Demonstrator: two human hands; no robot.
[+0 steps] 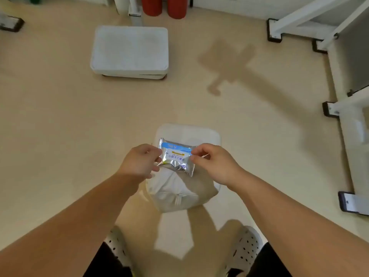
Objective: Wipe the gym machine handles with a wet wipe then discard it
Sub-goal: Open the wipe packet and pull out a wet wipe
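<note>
The wet wipe pack [175,159] is hanging between the 2 hands, in the air directly over the white bin [199,132] that is standing on the floor [60,116] just ahead of the person's feet. Its long axis is running left to right across the view, so each hand is meeting 1 short end and neither is nearer than the other.

The left hand [139,162] is pinching the left edge with its fingers curled in, steadying the foil. The right hand [213,162] is pinching the upper right edge, right where the printed label ends, thumb and fingertips closed on it. Both forearms are reaching forward and converging on the pack, wrists level.

This looks like the opening step: the right hand is probably about to peel the label flap leftward while the left is bracing. No wipe is out yet. The gym machine frame [299,19] is lying well apart, ahead and to the right; its handles are not in view.
</note>
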